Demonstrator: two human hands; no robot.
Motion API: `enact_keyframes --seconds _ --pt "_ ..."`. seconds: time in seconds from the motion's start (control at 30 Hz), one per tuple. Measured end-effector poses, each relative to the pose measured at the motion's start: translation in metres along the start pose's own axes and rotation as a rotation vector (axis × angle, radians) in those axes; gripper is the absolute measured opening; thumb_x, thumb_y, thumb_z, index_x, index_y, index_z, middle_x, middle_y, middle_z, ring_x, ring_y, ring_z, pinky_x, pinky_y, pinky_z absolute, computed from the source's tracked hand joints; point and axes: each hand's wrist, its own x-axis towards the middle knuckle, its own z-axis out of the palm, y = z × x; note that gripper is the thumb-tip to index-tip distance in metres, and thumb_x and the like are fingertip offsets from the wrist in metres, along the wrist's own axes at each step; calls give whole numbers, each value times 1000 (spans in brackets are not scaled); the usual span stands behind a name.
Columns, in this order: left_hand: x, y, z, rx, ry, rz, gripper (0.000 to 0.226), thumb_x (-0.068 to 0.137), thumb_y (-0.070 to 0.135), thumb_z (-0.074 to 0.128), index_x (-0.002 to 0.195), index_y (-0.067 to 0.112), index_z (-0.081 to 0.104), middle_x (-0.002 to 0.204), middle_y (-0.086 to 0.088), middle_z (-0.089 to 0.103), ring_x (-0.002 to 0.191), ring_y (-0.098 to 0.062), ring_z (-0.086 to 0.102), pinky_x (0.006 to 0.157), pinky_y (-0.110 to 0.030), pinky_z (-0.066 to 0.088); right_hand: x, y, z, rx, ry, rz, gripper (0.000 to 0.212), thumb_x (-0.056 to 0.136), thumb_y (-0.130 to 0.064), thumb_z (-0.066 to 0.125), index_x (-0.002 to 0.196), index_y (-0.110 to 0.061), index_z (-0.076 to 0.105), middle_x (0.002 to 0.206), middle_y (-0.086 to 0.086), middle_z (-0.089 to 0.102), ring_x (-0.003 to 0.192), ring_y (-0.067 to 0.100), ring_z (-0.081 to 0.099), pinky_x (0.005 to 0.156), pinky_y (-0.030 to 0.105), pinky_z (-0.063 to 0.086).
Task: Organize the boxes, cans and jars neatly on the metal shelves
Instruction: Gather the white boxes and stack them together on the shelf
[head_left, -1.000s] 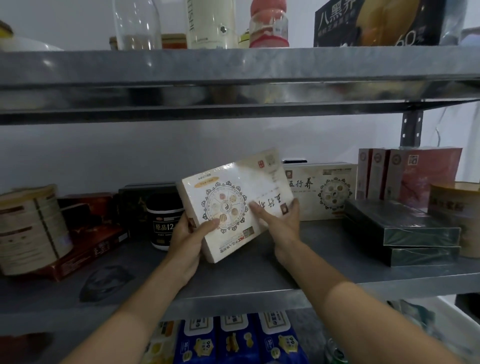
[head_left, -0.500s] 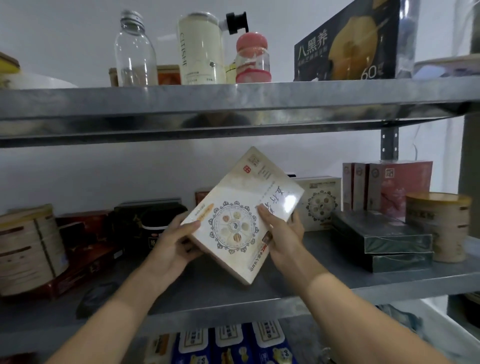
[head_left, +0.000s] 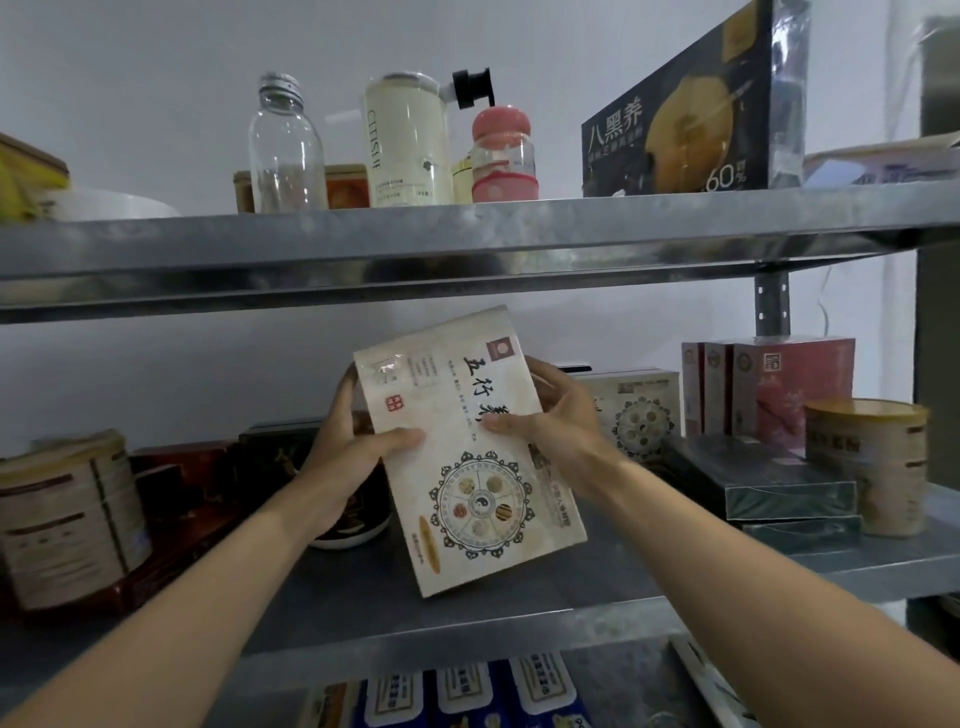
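I hold a flat cream box (head_left: 467, 447) with a round wheel pattern in both hands, stood almost on end above the middle metal shelf (head_left: 493, 587). My left hand (head_left: 358, 452) grips its left edge, thumb across the front. My right hand (head_left: 550, 421) grips its right edge. A matching cream box (head_left: 636, 410) stands behind it against the wall. Red boxes (head_left: 769, 395) stand upright at the right, with dark green flat boxes (head_left: 779, 483) stacked in front and a tan can (head_left: 872, 462) beside them.
A large tan can (head_left: 62, 519), dark red boxes (head_left: 176, 483) and a black jar (head_left: 353, 514) fill the shelf's left. The upper shelf (head_left: 467, 234) carries a clear bottle (head_left: 283, 150), a cream pump bottle (head_left: 408, 140), a pink jar (head_left: 504, 156) and a black box (head_left: 680, 114). Blue packs (head_left: 467, 696) lie below.
The cream box has turned from tilted landscape to nearly upright, its wheel pattern now at the bottom. Both hands shifted up its sides. The view has tipped upward.
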Motion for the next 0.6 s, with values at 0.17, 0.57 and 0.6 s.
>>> enact_keyframes --seconds 0.17,0.57,0.6 --pt "4 19 -17 47 59 94 105 66 1 83 147 41 27 112 5 65 87 -2 67 66 -17 53 12 -23 2 -253 -116 -86 83 62 4 86 135 -22 57 108 2 73 87 22 73 69 44 62" --pt "-21 -22 -34 391 -133 115 124 67 20 88 147 54 0 118 13 61 105 -6 64 77 -29 59 32 -27 33 -973 -543 -212 89 72 -2 81 147 -29 41 147 -11 46 127 15 51 106 31 43" --pt "-23 -30 -31 389 -125 107 124 67 20 88 147 55 -1 122 15 59 109 -6 62 83 -34 57 33 -23 34 -1041 -551 -221 90 73 -3 81 148 -31 39 150 -13 42 132 15 46 109 28 35"
